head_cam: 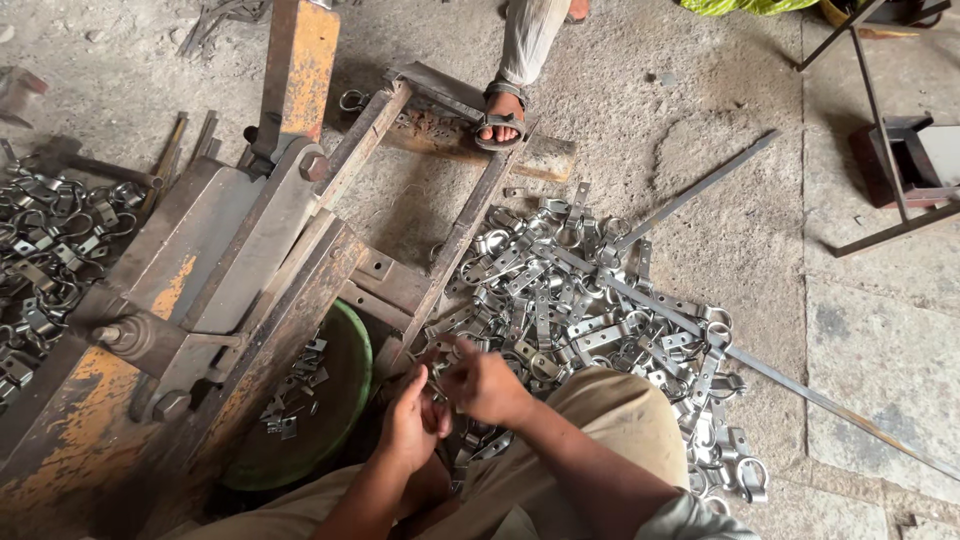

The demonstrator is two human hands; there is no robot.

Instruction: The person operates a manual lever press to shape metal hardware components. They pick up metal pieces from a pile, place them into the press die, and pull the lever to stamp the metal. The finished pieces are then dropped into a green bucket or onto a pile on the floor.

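My left hand (408, 425) and my right hand (485, 385) meet low in the middle of the head view, fingers curled together around a small metal clamp piece (438, 400) that is mostly hidden between them. Just beyond my right hand spreads a big pile of shiny metal pipe clamps (570, 290) on the concrete floor. A green bowl (345, 400) with a few small metal pieces sits left of my left hand, under the rusty press machine (210, 280). My knees in tan trousers (610, 420) frame the hands.
A second heap of metal clamps (45, 250) lies at far left. Long flat steel strips (690, 190) cross the pile. Another person's sandalled foot (500, 115) rests on the machine frame at top. A dark metal stand (890, 150) occupies the upper right.
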